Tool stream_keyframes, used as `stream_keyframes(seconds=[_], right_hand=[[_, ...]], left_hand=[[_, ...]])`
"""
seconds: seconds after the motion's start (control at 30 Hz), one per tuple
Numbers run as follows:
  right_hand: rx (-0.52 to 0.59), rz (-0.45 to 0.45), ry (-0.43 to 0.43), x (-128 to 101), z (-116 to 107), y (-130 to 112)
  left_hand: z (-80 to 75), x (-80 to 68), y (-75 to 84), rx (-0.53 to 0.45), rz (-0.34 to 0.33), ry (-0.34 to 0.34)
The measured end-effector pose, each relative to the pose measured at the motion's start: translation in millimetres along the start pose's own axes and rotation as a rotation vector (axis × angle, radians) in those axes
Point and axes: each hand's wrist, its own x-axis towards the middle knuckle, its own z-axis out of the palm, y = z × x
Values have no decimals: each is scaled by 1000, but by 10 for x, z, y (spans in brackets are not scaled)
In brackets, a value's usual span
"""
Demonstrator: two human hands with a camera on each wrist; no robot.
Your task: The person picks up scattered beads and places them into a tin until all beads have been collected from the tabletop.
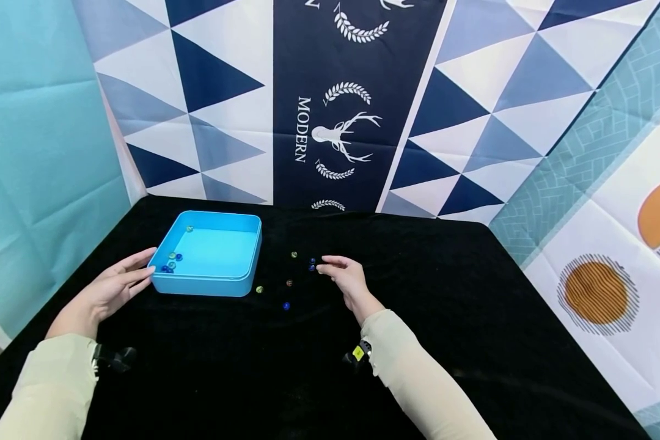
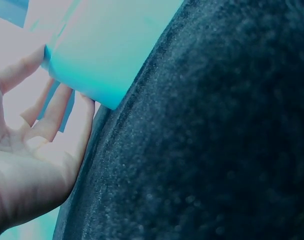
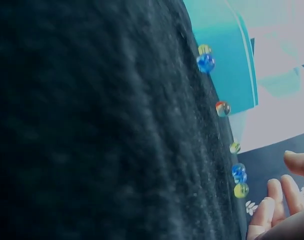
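A blue square box point(image 1: 209, 286) stands on the black cloth, several glass marbles point(image 1: 172, 265) lying inside toward its left end. My left hand point(image 1: 112, 287) touches the box's left side, fingers and thumb extended against its wall. Right of the box, loose marbles are scattered: yellow-green, orange-brown and blue. My right hand point(image 1: 348, 281) is beside two blue marbles point(image 1: 311, 264), thumb and fingers apart. In the right wrist view, a yellow marble point(image 3: 241, 190) lies near the fingers of that hand, and I see nothing held.
Black cloth point(image 1: 242, 379) covers the table. An orange-brown marble point(image 1: 289, 283), a blue marble point(image 1: 286, 306) and yellow-green marbles point(image 1: 260, 289) lie between box and right hand. Patterned fabric point(image 1: 330, 104) hangs behind the table, with more cloth along both sides.
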Motion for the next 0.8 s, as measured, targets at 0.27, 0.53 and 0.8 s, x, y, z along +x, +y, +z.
stream_keyframes(seconds=[0.27,0.53,0.8], right_hand=[[-75,37,28,70,17,16],[-239,41,4,129,38,19],[-388,29,-44,195,0,28]], left_hand=[[3,-5,2,4,9,-7],[-1,-2,10,2,-4,-2],[-5,7,3,2,-3,-3]])
